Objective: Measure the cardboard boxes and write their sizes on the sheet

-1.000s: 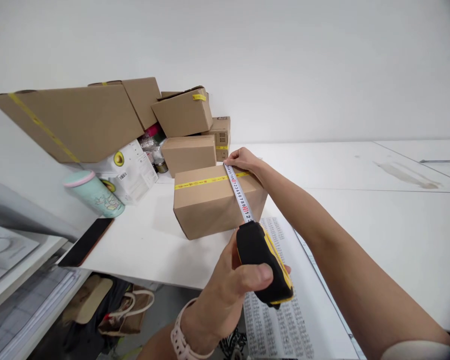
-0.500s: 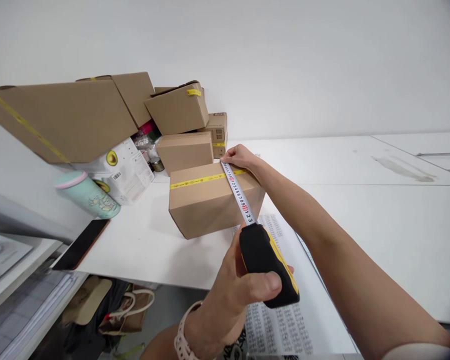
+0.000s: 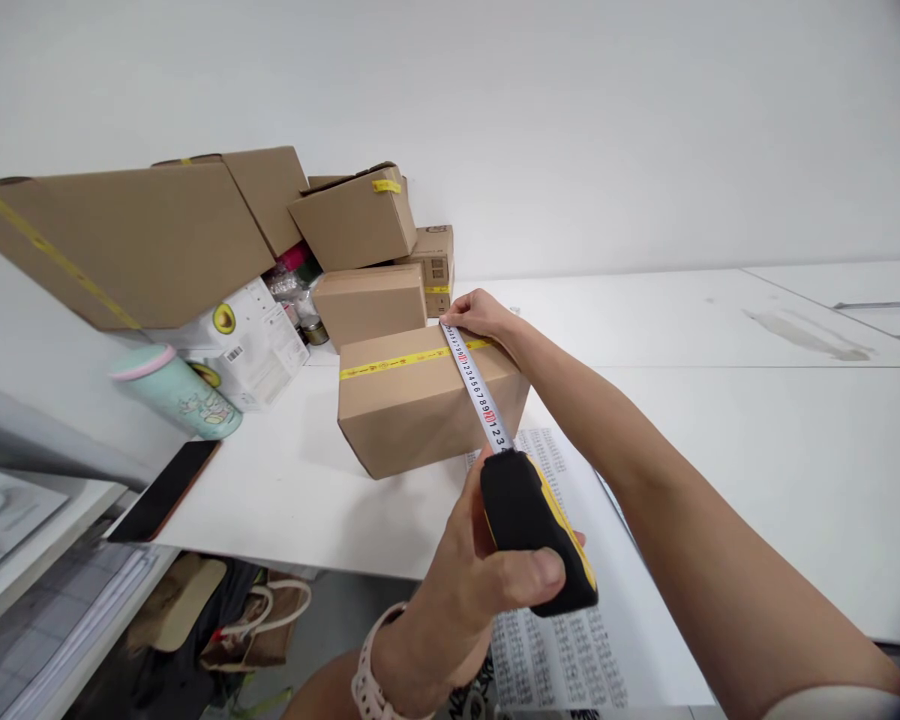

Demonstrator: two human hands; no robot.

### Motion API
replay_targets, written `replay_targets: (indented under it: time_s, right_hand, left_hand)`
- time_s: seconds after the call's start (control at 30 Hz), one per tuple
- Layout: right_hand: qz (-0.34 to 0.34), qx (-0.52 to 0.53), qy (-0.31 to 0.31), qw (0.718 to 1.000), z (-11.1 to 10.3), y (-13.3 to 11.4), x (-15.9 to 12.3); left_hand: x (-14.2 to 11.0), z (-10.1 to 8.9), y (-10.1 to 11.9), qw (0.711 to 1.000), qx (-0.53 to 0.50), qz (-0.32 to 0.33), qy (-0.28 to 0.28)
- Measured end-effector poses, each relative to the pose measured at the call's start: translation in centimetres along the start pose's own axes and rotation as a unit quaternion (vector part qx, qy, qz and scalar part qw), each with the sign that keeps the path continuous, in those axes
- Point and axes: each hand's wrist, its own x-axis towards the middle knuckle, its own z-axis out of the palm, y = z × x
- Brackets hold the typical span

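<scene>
A cardboard box (image 3: 412, 425) with yellow printed tape across its top sits on the white table. My left hand (image 3: 487, 580) is closed around the black and yellow case of a tape measure (image 3: 536, 530), its thumb on the case. The case is held in the air on the near side of the box. From it the pulled-out blade runs across the box top to the far edge. There my right hand (image 3: 480, 312) pinches the blade's end. Its fingertips partly hide that end.
More cardboard boxes (image 3: 120, 240) are stacked against the wall at left. A mint tumbler (image 3: 176, 390), a white carton with avocado pictures (image 3: 259, 345) and a dark phone (image 3: 165, 490) are nearby. Printed sheets (image 3: 555, 650) lie under my arms. A bag (image 3: 262, 620) is below the table.
A little more blade shows at the mouth of the case, and my left hand has shifted very slightly. My right hand and the box have stayed put.
</scene>
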Motion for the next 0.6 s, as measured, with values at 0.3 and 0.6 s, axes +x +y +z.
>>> replay_targets:
  time_s: [0.3,0.6]
  right_hand:
    - [-0.056,-0.110,0.078,0.989,-0.7,2.0,9.3]
    - [-0.233,-0.124,0.063,0.962,-1.8,-2.2,-1.6]
  left_hand:
    - [-0.8,-1.3,-1.3,0.999,0.024,-0.013,-0.017]
    - [-2.0,-2.8,-2.5,0.989,0.145,0.034,-0.017]
